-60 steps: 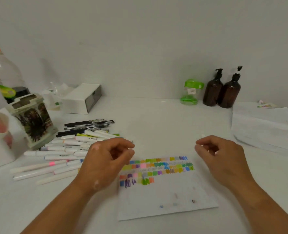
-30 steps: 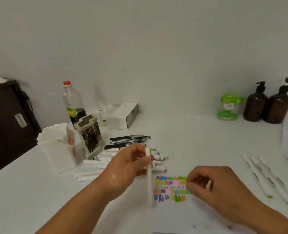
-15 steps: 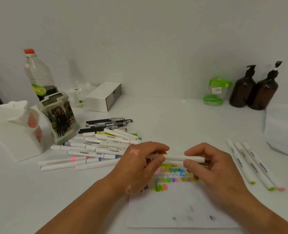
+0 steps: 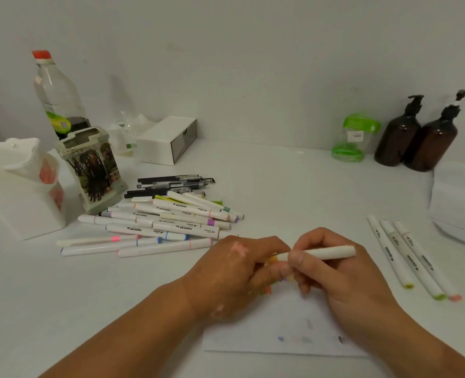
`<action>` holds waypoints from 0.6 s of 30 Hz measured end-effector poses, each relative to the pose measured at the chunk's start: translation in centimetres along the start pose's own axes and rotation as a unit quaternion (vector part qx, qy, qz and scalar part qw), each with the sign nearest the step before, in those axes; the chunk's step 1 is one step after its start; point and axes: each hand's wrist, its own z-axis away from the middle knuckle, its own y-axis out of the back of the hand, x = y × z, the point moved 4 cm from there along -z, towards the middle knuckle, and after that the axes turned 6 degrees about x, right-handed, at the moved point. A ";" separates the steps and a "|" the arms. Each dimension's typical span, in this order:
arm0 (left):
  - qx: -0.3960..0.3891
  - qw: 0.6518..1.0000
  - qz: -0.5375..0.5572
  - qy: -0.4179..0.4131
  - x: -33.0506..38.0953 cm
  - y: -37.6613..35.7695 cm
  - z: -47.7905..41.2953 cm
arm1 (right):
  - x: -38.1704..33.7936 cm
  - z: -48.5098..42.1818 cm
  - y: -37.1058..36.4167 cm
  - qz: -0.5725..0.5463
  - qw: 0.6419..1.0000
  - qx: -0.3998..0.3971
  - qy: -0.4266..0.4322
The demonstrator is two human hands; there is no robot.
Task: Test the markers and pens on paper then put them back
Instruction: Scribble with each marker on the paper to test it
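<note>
My right hand (image 4: 340, 279) grips a white marker (image 4: 326, 252) that lies nearly level, its orange-yellow tip end pointing left. The fingers of my left hand (image 4: 236, 271) are curled at that tip end, and whether they hold a cap is hidden. Both hands hover over the white test paper (image 4: 285, 331), covering most of its colour swatches. A pile of white markers (image 4: 171, 222) and several black pens (image 4: 171, 184) lies at the left. Three markers (image 4: 406, 255) lie side by side at the right.
A white container (image 4: 15, 186) and a printed pen holder (image 4: 92, 167) stand at the left, a clear bottle (image 4: 56, 91) and white box (image 4: 168, 140) behind. Two brown pump bottles (image 4: 416, 135), a green-lidded jar (image 4: 354, 137) and stacked white paper (image 4: 460, 197) are at the right.
My left hand picked a white marker from the pile and brought it over the paper. My right hand took hold of its body, and my left hand slid to its tip end.
</note>
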 end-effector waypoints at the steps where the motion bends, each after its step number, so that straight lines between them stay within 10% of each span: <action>1: -0.019 1.000 -0.019 0.012 -0.3 0.0 0.2 | 0.1 -0.1 0.3 -0.019 1.000 0.022 -0.010; 7: -0.120 0.983 -0.118 0.066 -1.9 -0.6 1.3 | 0.9 0.0 1.0 -0.083 0.991 0.035 -0.103; 18: -0.118 0.980 -0.132 0.086 -2.0 -0.7 1.0 | 0.5 0.5 -0.7 0.237 0.970 -0.006 -0.048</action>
